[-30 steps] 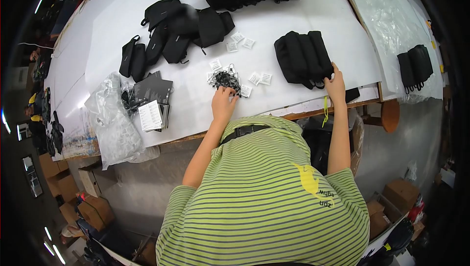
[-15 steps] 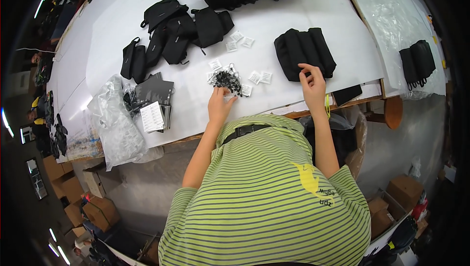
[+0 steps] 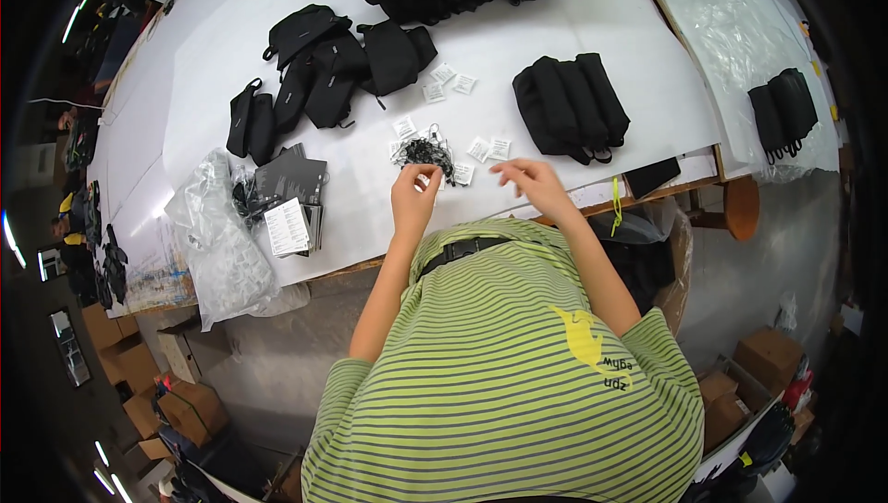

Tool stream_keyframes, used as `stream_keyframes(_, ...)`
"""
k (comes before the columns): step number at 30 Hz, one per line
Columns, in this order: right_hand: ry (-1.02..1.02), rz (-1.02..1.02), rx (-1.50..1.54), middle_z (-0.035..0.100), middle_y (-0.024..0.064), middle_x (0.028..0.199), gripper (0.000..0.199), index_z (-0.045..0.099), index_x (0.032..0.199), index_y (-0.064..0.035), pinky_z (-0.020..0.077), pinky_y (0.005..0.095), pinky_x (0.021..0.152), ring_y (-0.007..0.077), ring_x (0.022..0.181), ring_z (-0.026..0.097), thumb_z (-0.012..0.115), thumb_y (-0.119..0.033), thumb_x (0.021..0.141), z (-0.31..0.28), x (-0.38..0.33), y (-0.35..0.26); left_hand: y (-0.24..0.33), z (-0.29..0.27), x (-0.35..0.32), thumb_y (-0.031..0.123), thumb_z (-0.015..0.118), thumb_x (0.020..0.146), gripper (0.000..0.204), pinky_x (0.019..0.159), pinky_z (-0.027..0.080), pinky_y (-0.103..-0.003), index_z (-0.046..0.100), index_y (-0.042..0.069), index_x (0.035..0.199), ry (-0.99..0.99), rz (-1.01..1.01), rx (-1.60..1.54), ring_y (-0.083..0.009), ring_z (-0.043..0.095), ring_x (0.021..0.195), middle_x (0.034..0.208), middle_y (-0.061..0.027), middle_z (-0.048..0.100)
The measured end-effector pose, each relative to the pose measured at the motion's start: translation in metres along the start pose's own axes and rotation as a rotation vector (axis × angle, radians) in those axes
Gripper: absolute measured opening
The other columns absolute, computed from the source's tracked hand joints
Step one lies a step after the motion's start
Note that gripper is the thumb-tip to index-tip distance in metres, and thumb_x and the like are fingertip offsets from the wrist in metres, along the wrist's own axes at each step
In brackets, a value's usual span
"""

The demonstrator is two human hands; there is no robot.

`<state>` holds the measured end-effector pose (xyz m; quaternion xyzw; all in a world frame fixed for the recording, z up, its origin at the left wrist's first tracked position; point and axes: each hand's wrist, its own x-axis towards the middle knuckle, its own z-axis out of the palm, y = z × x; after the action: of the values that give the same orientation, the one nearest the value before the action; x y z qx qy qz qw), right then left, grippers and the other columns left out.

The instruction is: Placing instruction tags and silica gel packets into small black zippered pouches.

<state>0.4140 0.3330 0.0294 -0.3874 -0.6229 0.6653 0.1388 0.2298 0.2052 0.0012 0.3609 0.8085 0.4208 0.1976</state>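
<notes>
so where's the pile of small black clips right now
In the head view, the pile of small black clips lies on the white table, just beyond the left hand, among white packets.

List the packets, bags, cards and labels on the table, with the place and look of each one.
Small white sachets: square, scattered mid-table beyond the left hand and right hand.
Printed card: white rectangle at the near left edge.
Dark booklets: flat grey stack behind the card.
Plastic bag: clear, crumpled, left of the card.

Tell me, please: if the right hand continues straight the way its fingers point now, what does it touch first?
Probably the small white packets just beyond the right hand's fingertips, beside the black tangle; depth is uncertain.
</notes>
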Motion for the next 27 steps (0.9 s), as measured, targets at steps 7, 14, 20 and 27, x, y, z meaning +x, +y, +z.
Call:
stream_keyframes(7,-0.255,0.182,0.156,0.063,-0.0014,0.075,0.029,0.068,0.093,-0.0035,0.0323,0.0179,0.046,0.0026,0.052,0.043,0.059,-0.03,0.087,0.034,0.016,-0.032,0.054,-0.029,-0.017,0.013,0.068,0.078,0.011,0.052,0.038,-0.022,0.068,0.003,0.084,-0.38,0.013,-0.263,-0.0063,0.045,0.056,0.073,-0.0006,0.064)
stream_keyframes(14,-0.134,0.124,0.494,0.064,0.0037,0.072,0.021,0.064,0.09,-0.0027,0.0365,0.0158,0.048,0.0033,0.052,0.048,0.055,-0.022,0.089,0.016,0.031,-0.049,0.045,-0.044,-0.035,0.016,0.067,0.078,0.013,0.057,0.04,-0.023,0.068,0.004,0.08,-0.552,-0.042,-0.212,-0.0076,0.046,0.059,0.071,-0.0004,0.062)
stream_keyframes(20,-0.01,0.043,0.581,0.038,-0.0051,0.054,0.018,0.06,0.087,-0.0026,0.0244,0.0183,0.042,0.0024,0.046,0.031,0.053,-0.018,0.09,0.001,0.029,-0.054,0.015,-0.058,-0.031,0.019,0.07,0.077,0.023,0.077,0.043,-0.031,0.063,0.005,0.093,-0.257,0.101,-0.155,-0.0198,0.055,0.087,0.093,-0.0067,0.061)
stream_keyframes(27,-0.099,0.042,0.522,0.035,-0.0061,0.051,0.018,0.059,0.084,-0.0026,0.021,0.018,0.04,0.0017,0.043,0.027,0.051,-0.016,0.091,-0.007,0.015,-0.043,-0.127,-0.169,0.001,0.055,0.077,0.059,0.108,0.103,0.027,-0.05,0.026,0.002,0.137,0.503,-0.449,0.768,-0.0427,0.03,0.126,0.136,-0.0272,0.032)
